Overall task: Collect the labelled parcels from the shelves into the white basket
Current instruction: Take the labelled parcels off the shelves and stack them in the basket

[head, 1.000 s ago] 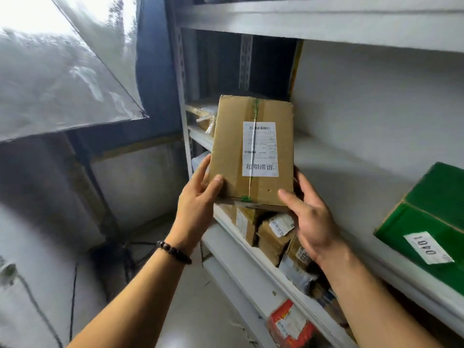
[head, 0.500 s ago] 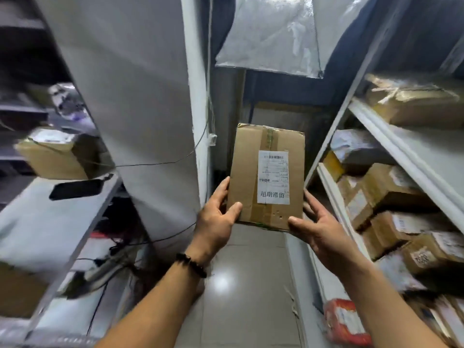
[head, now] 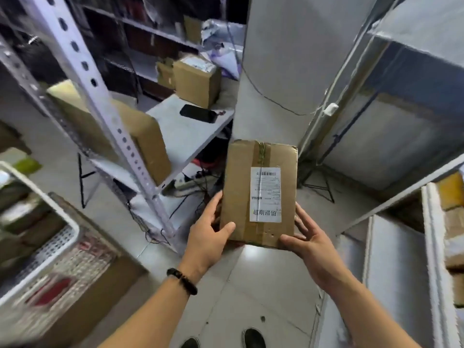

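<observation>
**Parcel held in both hands, basket to the lower left**

A person holds one brown cardboard parcel (head: 258, 194) upright in front of the body, above the tiled floor. On its front is a white label (head: 265, 194) with a barcode and printed characters, and brown tape runs along its length.

The left hand (head: 208, 237) grips the lower left corner of the parcel: the thumb lies on the front face and the fingers go along the left edge. This wrist wears a dark bead bracelet (head: 182, 281). The right hand (head: 308, 242) holds the lower right corner. Its thumb is at the bottom edge and its fingers are spread against the right side.

The white basket (head: 44, 194) is well to the lower left of the parcel. It is blurred, with a perforated wall and some dark and red things inside.

Left of the parcel stands a metal shelf rack (head: 100, 101) with a large carton (head: 140, 136) on one board. Above and left of the parcel a black phone (head: 198, 113) lies on a grey board, and another carton (head: 197, 80) stands behind the phone. Directly behind the parcel rises a grey pillar (head: 288, 59). Just left of the parcel, low on the floor, are cables and a power strip (head: 185, 183). Below the parcel two dark shoes (head: 253, 337) are visible. Far right of the parcel more shelves carry brown boxes (head: 452, 194).
</observation>
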